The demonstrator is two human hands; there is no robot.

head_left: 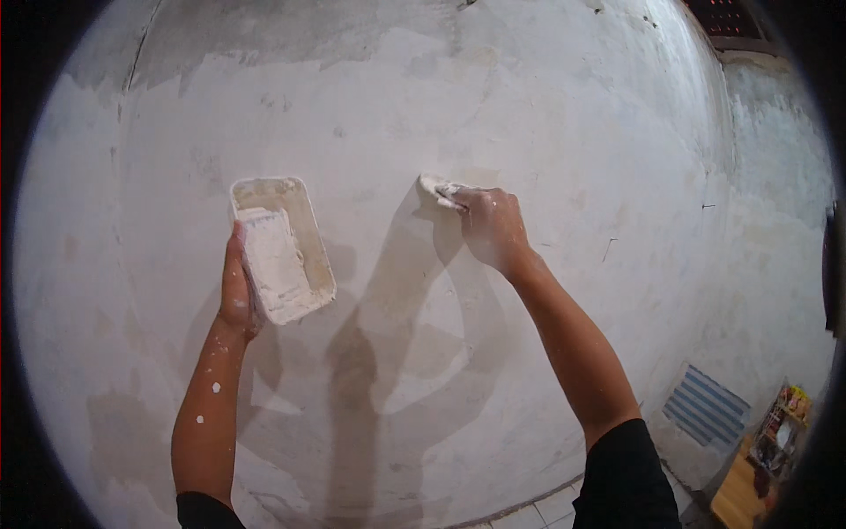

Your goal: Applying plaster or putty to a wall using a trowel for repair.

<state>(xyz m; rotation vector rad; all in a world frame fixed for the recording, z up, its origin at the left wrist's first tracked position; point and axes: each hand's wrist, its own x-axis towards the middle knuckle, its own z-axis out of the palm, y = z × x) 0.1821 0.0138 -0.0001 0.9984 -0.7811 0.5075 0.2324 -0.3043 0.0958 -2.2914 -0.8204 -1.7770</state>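
My left hand (238, 282) grips a rectangular white plastic container (313, 256), which has thick white paste (273, 256) in it and smeared on its rim. Flecks of paste dot that hand and forearm. My right hand (493, 225) is closed on a scraper (441, 192) coated with white paste, held up at the wall (370, 123) to the right of the container. The wall is whitish and patchy, with greyer areas along the top and shadows of my arms below the scraper. Whether the scraper's edge touches the wall is hard to tell.
A side wall (767, 194) meets this one at the right, with a dark vent or opening (731, 22) at the top. Low right are a blue striped panel (705, 406), a wooden table (740, 489) and a small rack of items (780, 423). White floor tiles (546, 511) show at the bottom edge.
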